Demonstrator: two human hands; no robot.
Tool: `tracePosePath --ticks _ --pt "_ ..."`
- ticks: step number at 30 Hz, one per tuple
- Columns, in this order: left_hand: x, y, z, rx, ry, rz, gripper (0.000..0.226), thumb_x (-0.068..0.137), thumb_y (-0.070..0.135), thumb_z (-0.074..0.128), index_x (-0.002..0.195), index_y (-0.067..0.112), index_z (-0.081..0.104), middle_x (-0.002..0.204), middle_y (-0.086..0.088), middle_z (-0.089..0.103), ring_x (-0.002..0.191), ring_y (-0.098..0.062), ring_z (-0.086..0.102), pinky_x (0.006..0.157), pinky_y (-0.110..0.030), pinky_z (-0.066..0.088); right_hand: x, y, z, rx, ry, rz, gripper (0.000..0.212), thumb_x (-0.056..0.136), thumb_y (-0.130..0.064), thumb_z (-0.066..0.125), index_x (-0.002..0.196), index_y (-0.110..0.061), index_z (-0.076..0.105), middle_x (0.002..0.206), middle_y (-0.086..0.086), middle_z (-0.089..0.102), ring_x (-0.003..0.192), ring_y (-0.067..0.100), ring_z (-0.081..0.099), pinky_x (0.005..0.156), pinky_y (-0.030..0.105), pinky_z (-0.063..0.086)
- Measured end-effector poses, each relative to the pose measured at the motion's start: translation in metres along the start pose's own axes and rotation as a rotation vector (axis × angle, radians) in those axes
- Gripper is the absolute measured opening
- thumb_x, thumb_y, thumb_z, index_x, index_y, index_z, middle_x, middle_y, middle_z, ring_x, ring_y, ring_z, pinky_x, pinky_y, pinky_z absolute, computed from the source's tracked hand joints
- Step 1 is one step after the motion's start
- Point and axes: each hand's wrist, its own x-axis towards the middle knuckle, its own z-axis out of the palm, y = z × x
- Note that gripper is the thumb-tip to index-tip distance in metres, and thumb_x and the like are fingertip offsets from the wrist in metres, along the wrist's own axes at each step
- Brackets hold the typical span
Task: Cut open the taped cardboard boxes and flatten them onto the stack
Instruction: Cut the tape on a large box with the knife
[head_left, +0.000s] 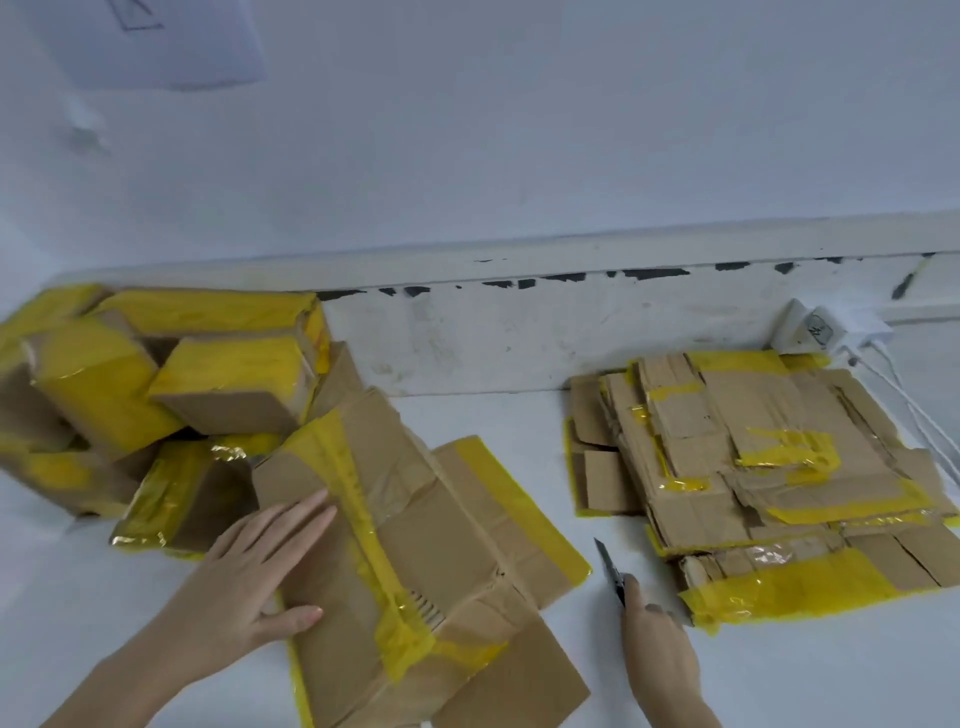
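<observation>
Your left hand (254, 566) presses flat, fingers straight, on the opened box (415, 561); your right hand (657, 649) has its grip clamped on the knife (610, 571) beside the stack (779, 467).

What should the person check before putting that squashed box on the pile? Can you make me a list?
1. Box flat: not ok, its middle is humped along the tape.
2. Left hand steadying the box: ok, pressing flat on it.
3. Knife away from the left hand: ok, the right hand holds it beside the box.
4. Blade pulled in: not ok, it sticks out.
5. Stack has room on top: ok.
6. Path to the stack free: ok, bare table between.
</observation>
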Motion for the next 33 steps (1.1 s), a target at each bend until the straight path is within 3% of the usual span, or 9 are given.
tracePosePath --ticks 2,5,8,10,12,14,20,26,33 --pt "-0.009 0.003 0.002 -0.131 -0.009 -0.066 0.073 0.087 0.073 0.025 0.147 0.033 0.019 0.153 0.026 0.006 0.135 -0.001 0.020 0.105 -0.026 0.024 0.008 -0.004 -0.003 -0.154 0.007 -0.068 0.054 0.096 -0.003 0.027 0.146 -0.016 0.012 0.083 -0.006 0.050 0.097 0.013 0.059 0.070 0.023 0.040" --pt "-0.011 0.013 0.002 -0.306 0.030 -0.173 0.092 0.065 0.093 0.013 0.142 0.043 0.008 0.144 0.039 -0.008 0.130 0.021 -0.008 0.110 -0.020 0.009 0.018 -0.008 -0.010 -0.261 0.013 -0.111 0.042 0.099 -0.010 0.029 0.140 -0.014 0.023 0.117 -0.003 0.054 0.101 0.009 0.063 0.077 0.021 0.048" --pt "-0.005 0.027 -0.001 -0.357 -0.035 -0.204 0.095 0.053 0.098 0.004 0.135 0.050 -0.004 0.139 0.041 -0.019 0.127 0.022 -0.022 0.110 -0.014 0.000 0.019 -0.011 -0.012 -0.281 0.001 -0.104 0.039 0.056 -0.001 0.085 0.085 0.003 0.059 0.072 0.014 0.060 0.048 0.026 0.064 0.036 0.028 0.044" --pt "0.001 0.032 -0.002 -0.368 -0.046 -0.198 0.099 0.053 0.097 0.004 0.138 0.048 -0.003 0.138 0.042 -0.020 0.127 0.021 -0.024 0.111 -0.015 0.002 0.021 -0.008 -0.005 -0.300 -0.010 -0.165 0.044 0.033 0.010 0.089 0.062 0.005 0.057 0.051 0.016 0.053 0.032 0.030 0.055 0.026 0.030 0.039" --pt "0.005 0.035 -0.001 -0.345 -0.043 -0.197 0.102 0.054 0.096 0.003 0.142 0.044 -0.001 0.139 0.040 -0.022 0.128 0.020 -0.025 0.112 -0.017 0.003 0.016 -0.023 -0.032 -0.407 -0.194 -0.100 0.021 0.082 -0.007 0.067 0.099 0.002 0.058 0.094 0.013 0.062 0.082 0.026 0.070 0.062 0.033 0.056" --pt "0.008 0.040 -0.001 -0.329 -0.042 -0.200 0.100 0.058 0.091 0.005 0.145 0.042 -0.002 0.140 0.038 -0.022 0.127 0.020 -0.027 0.113 -0.018 0.004 0.026 -0.031 -0.050 -0.423 -0.072 -0.152 0.028 0.100 -0.020 0.031 0.122 -0.014 0.049 0.120 0.001 0.052 0.114 0.015 0.056 0.086 0.026 0.049" --pt "0.013 0.050 0.000 -0.391 -0.051 -0.214 0.098 0.062 0.081 0.008 0.148 0.035 -0.003 0.144 0.033 -0.024 0.126 0.018 -0.032 0.110 -0.017 0.001 0.026 -0.115 -0.152 0.090 0.421 -0.450 0.033 0.097 -0.019 0.043 0.128 -0.012 0.054 0.116 0.011 0.056 0.104 0.028 0.056 0.069 0.032 0.042" --pt "0.010 0.054 -0.001 -0.364 -0.054 -0.229 0.099 0.061 0.079 0.004 0.149 0.033 -0.004 0.144 0.031 -0.025 0.124 0.016 -0.034 0.111 -0.018 -0.001 0.008 -0.197 -0.133 -0.150 0.032 -0.637 0.080 0.086 -0.048 0.054 0.147 -0.018 0.011 0.150 0.006 0.016 0.135 0.030 0.022 0.101 0.042 0.038" --pt "0.016 0.058 -0.001 -0.350 -0.039 -0.214 0.071 0.094 0.054 0.034 0.150 0.028 -0.001 0.143 0.029 -0.022 0.129 0.011 -0.031 0.109 -0.017 0.001 0.025 -0.207 -0.124 -0.356 -0.069 -0.590 0.064 0.088 -0.033 0.052 0.138 -0.006 0.025 0.146 0.017 0.021 0.128 0.035 0.026 0.097 0.037 0.036"
